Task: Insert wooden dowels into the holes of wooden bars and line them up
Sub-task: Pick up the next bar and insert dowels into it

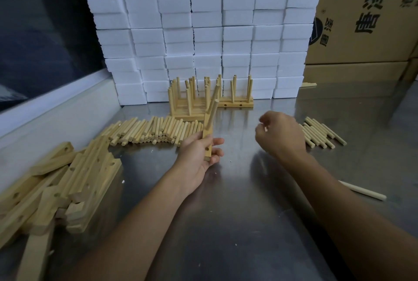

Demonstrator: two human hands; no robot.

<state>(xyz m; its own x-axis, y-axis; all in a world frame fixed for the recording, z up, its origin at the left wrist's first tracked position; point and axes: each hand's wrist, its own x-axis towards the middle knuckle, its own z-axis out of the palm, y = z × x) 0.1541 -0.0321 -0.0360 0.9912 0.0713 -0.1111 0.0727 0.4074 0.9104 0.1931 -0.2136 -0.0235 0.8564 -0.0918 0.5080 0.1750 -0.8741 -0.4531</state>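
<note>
My left hand [199, 156] grips a wooden bar [207, 138] end-on above the steel table, with two dowels [213, 109] standing out of its holes and pointing away from me. My right hand [279, 133] hovers to the right of the bar with curled fingers; whether it holds anything I cannot tell. A long row of loose dowels [153, 131] lies behind my left hand. Finished bars with upright dowels [196, 100] stand lined up at the back. A heap of bare drilled bars [67, 181] lies at the left.
A second small bunch of dowels [321, 132] lies right of my right hand, and a single dowel [362, 190] lies near my right forearm. White foam blocks [203, 32] are stacked behind; cardboard boxes [366, 20] stand at the back right. A white ledge [56, 109] borders the table's left.
</note>
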